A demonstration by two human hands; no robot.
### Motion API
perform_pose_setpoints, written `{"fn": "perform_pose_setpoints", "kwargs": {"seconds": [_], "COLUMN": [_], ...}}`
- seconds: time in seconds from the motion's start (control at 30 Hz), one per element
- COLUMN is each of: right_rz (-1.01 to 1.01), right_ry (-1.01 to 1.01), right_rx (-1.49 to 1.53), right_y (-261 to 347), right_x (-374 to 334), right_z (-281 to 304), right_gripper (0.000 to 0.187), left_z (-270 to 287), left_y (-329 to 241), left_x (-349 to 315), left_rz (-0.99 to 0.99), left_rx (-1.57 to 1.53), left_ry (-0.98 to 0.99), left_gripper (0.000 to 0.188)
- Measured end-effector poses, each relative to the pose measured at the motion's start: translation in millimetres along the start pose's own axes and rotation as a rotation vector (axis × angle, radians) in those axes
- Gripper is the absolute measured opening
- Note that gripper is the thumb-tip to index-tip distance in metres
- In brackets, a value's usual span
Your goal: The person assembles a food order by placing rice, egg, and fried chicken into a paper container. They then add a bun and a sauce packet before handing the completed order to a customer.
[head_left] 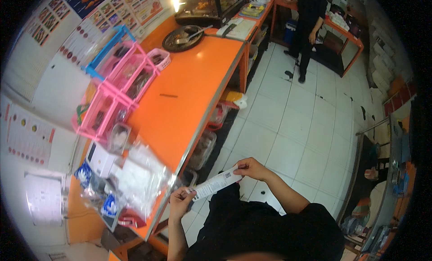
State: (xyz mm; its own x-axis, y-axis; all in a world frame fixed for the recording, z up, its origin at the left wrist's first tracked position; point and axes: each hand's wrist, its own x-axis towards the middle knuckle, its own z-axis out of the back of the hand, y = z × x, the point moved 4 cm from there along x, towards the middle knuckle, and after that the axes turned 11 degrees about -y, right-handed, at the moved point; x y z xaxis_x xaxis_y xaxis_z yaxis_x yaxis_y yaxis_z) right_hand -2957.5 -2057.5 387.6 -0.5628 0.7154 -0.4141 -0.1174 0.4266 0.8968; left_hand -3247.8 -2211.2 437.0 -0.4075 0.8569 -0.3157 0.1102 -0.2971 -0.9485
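Beside the counter [189,76], paper [213,185] spans both hands [180,201] [252,169].

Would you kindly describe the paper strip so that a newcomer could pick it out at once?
Find the big orange counter, then the plastic bags at its near end. Just right of them, the left hand and right hand hold a paper strip between them. Unlike the bags, it is narrow, flat and white, with dark print and a small square code near the right hand.
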Motion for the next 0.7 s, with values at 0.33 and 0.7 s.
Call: {"fn": "perform_pose_setpoints", "kwargs": {"seconds": [0.33, 0.7], "right_rz": [0.205, 0.214], "right_ry": [-0.24, -0.232], "right_rx": [-0.254, -0.027], "right_y": [185.9, 272.4], "right_x": [207.2, 465.9], "right_z": [195.3, 369.8], "right_gripper": [0.019, 0.024], "left_z": [-173.1, -262.8], "left_y": [-138.5, -172.8], "left_x": [320.7, 547.3], "left_rz": [-0.308, -0.097], "left_rx": [0.354, 0.548], "left_ry": [0.194, 0.438], "left_gripper": [0.022, 0.031]}}
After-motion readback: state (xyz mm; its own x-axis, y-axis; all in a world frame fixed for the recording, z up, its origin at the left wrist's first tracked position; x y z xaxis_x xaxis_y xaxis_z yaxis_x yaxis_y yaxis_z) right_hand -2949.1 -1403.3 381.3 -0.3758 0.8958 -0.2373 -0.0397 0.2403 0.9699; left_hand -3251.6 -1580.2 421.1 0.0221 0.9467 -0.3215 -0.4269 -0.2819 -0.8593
